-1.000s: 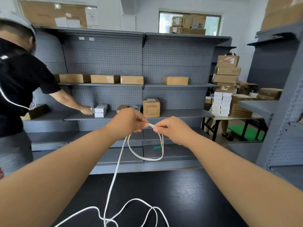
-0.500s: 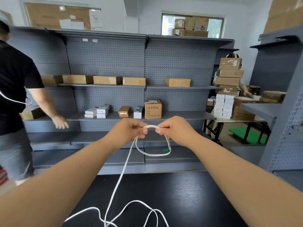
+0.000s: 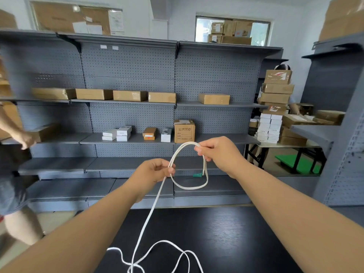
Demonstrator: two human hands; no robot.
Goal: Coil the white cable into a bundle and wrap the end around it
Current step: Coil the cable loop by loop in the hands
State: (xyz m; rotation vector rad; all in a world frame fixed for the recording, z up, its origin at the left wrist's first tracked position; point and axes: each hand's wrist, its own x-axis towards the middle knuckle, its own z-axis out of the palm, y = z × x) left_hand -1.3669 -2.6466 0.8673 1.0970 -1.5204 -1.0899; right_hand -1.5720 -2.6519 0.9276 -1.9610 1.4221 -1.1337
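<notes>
Loose white cable (image 3: 150, 215) past bottom edge

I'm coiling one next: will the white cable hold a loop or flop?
Probably floppy: the white cable sags in a loop between the left hand and right hand. Likely light: pinches alone carry it.

A black wood-grain table (image 3: 236, 243) is carrying loose loops of thin white cable (image 3: 161, 241), lying near its near edge.
</notes>
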